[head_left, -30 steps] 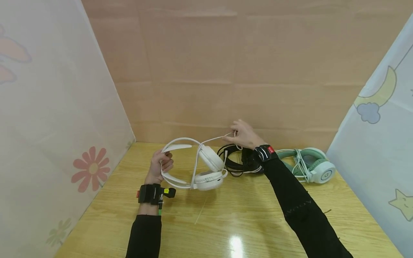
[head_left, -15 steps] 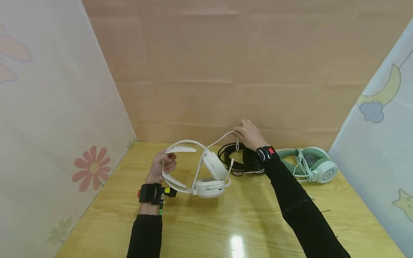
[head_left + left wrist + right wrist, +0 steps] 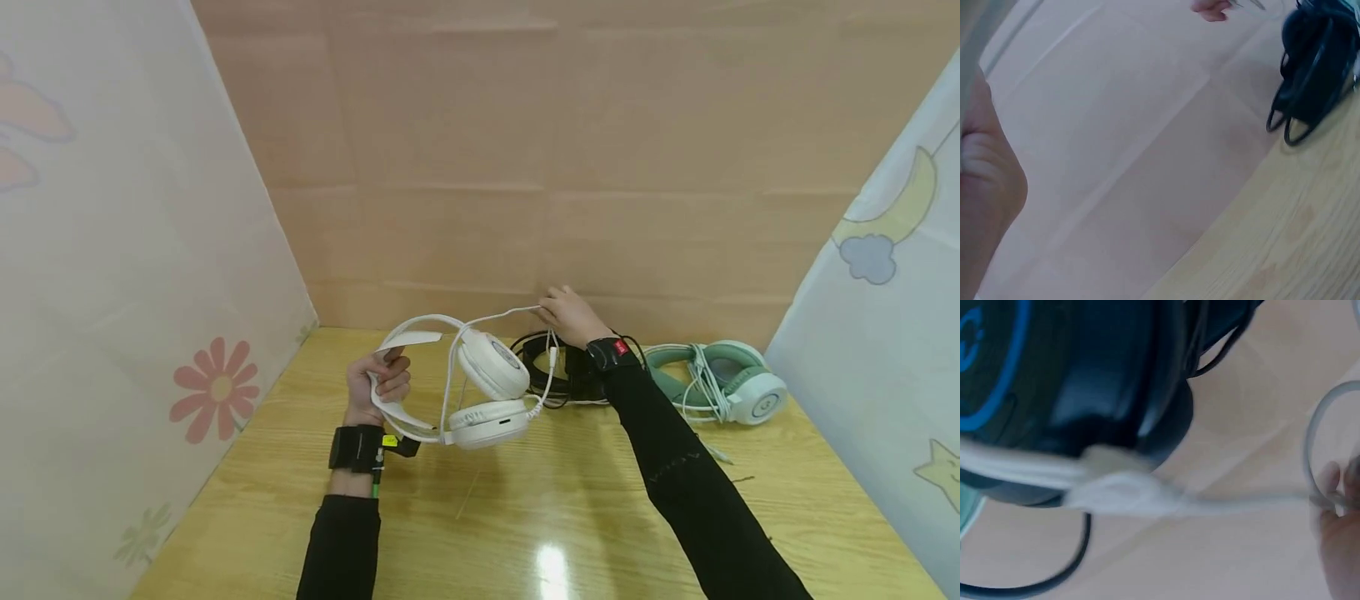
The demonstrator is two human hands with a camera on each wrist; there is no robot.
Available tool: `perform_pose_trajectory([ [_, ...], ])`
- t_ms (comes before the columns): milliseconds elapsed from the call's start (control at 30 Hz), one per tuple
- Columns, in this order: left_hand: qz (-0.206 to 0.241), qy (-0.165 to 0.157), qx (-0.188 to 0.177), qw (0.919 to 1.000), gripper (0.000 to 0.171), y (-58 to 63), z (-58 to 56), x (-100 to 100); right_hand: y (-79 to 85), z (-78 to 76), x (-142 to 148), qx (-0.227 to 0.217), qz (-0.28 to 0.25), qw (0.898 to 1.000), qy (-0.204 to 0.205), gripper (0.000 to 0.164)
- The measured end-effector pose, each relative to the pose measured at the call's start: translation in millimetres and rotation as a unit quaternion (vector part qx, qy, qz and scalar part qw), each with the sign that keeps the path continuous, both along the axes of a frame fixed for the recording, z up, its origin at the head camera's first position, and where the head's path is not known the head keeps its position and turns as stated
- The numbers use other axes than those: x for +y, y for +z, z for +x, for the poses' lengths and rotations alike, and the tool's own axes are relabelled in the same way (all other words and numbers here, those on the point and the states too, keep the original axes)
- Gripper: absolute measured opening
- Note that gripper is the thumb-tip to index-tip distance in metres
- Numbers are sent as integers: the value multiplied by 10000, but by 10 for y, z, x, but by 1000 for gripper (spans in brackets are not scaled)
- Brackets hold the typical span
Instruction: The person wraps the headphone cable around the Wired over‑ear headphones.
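Note:
White over-ear headphones [image 3: 491, 367] are held up over the table, ear cups toward the right. My left hand [image 3: 378, 383] grips them by the headband, fingers curled round it; in the left wrist view only part of that hand [image 3: 988, 169] shows. A white cable [image 3: 504, 313] crosses the headband and runs to my right hand [image 3: 573, 319], which pinches it. From the right hand a white cable piece hangs down; in the right wrist view this pale piece [image 3: 1125, 487] is blurred. Behind it are black headphones [image 3: 573, 383], partly hidden by my right wrist.
Green and white headphones [image 3: 757, 398], wrapped in their pale cable, lie at the right of the wooden table [image 3: 600, 500]. A white cable tip [image 3: 720, 455] lies near my right sleeve. Brown paper [image 3: 450, 167] covers the back; patterned white panels [image 3: 135, 292] flank both sides.
My right hand went right and came slightly back left, still pinching the cable. The white headphones dipped, then rose a little, with their near cup turning. The left hand has kept its grip.

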State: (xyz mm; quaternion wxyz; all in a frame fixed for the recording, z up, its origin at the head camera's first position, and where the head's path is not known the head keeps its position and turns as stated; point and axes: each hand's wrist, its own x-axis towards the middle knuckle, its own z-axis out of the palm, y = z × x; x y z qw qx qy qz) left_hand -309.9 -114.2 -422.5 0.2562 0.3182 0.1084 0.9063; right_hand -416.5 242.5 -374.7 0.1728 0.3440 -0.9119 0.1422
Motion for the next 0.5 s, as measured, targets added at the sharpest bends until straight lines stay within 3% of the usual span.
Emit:
perform_pose_trajectory([
  [133,396,-231,-166,9988,15,-13,-6,-34,-55,24,69,-55,409,9989,-241,27],
  [267,566,-256,-204,9979,13,-2,-37,-29,-132,64,37,-259,663,9964,-464,28],
  [500,918,-331,-546,9937,12,28,-14,24,-248,170,-196,-1374,13,9893,-491,37],
])
